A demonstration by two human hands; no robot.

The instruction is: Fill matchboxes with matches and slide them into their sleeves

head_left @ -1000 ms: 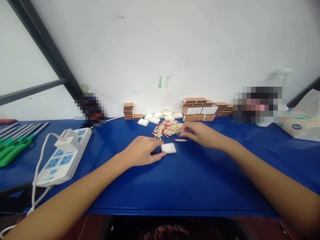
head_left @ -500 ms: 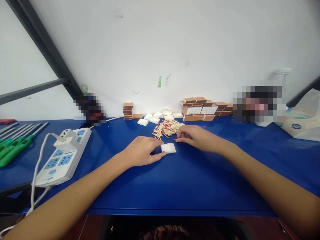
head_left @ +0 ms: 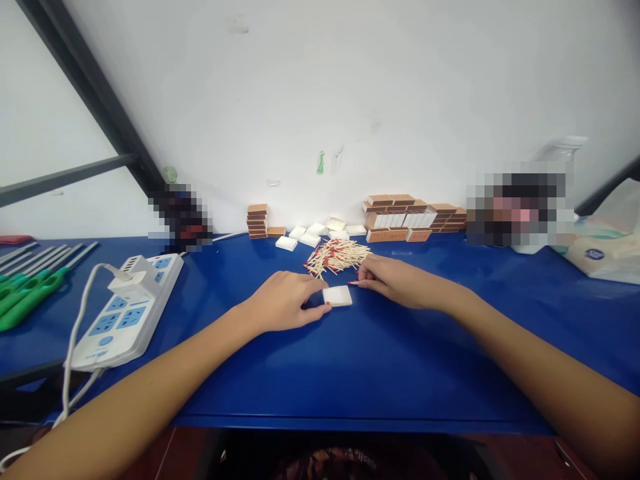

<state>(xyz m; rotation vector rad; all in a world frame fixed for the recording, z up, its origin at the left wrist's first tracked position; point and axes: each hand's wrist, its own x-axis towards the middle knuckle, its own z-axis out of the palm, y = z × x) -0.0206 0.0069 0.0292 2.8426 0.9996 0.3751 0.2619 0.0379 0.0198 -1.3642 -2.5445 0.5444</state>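
Note:
A small white matchbox tray lies on the blue table. My left hand rests beside it, fingers curled, with thumb and forefinger touching the tray's left edge. My right hand sits just right of the tray, fingers pinched on a red-tipped match whose head points at the tray. A loose pile of matches lies just behind both hands.
Stacks of brown matchboxes and white inner trays line the wall. A shorter brown stack stands to their left. A white power strip and green-handled tools lie at left. A plastic bag sits at right.
My right hand picked the lone match off the table and drew it leftward toward the white tray. My left hand stayed on the tray's edge.

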